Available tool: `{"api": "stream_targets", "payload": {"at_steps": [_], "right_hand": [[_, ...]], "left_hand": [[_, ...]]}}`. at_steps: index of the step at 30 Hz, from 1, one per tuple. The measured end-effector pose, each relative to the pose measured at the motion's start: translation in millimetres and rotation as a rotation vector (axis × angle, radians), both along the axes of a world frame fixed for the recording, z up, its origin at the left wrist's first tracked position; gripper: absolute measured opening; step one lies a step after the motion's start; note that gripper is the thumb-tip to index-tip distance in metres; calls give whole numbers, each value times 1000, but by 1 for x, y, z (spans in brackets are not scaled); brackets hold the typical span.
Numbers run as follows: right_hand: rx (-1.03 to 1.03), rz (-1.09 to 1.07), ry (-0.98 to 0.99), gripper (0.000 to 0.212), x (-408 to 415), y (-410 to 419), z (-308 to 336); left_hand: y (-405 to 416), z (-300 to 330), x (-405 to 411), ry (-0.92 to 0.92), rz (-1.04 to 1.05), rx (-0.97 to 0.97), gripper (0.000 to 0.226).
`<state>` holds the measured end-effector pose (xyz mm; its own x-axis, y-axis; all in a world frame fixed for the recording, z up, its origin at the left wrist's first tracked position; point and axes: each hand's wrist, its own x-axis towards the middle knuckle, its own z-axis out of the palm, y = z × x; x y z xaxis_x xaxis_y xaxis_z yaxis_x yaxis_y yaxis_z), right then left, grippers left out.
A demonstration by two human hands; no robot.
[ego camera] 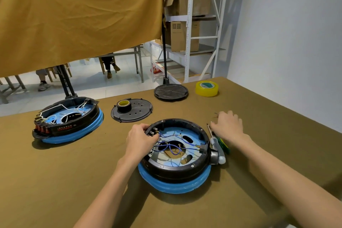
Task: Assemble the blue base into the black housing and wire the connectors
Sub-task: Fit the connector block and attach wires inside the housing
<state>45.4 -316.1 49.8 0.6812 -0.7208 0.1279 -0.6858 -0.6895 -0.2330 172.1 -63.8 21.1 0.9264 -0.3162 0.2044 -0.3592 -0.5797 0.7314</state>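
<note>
I am working on the black housing [177,155] near the middle of the counter [74,181], a little toward its near edge, and the blue base [175,185] is already sitting inside it, its rim showing below the black ring and its floor showing through the open top. My left hand [140,139] is gripping the housing's far-left rim, fingers curled over the connector block [153,132] where the blue wires [172,147] are ending. My right hand [228,125] is resting released on the counter just right of the housing, fingers loosely spread beside the screwdriver [218,146]; it is grasping nothing. Judging by this, the seating step looks done, while the wiring is only partly finished: several wires are looping loose across the centre, and I cannot tell which terminals are fastened. A second unit [68,120] is lying by the far left edge with white wires, a black cover plate [132,110] beside it, so closing up is still ahead.
</note>
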Motion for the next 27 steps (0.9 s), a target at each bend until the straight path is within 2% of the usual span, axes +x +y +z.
{"api": "stream_targets", "payload": {"at_steps": [2,4,6,9,13,16,17,19,22,25,27], "right_hand": [[48,-41,194,52,-4,-12,-10],[94,-50,273,60,-4,-18,-16],[114,-42,295,59,-2,-23,-17],[72,7,315,52,0,-25,-18],[-82,98,262,39,-7,-22,-17],[-111,153,59,43,-10,-17,-6],[-36,178,-40,42,-9,-13,0],[253,228,-239,42,-3,-2,18],[890,258,-406,46,12,18,48],[1565,333,-246,58,17,27,69],[1747,415,-90,67,16,30,72]], "left_hand": [[0,-2,-1,-15,-14,-3,46],[0,0,-2,-24,-5,41,55],[-1,3,-1,-47,18,111,59],[-3,8,-5,-111,48,178,46],[-1,7,-5,-132,29,162,33],[1,6,-2,-116,-9,126,36],[1,6,0,-116,-19,113,38],[2,5,3,-109,-52,90,43],[2,4,6,-91,-131,67,49],[2,5,9,-89,-216,69,56],[2,5,12,-96,-261,81,59]]}}
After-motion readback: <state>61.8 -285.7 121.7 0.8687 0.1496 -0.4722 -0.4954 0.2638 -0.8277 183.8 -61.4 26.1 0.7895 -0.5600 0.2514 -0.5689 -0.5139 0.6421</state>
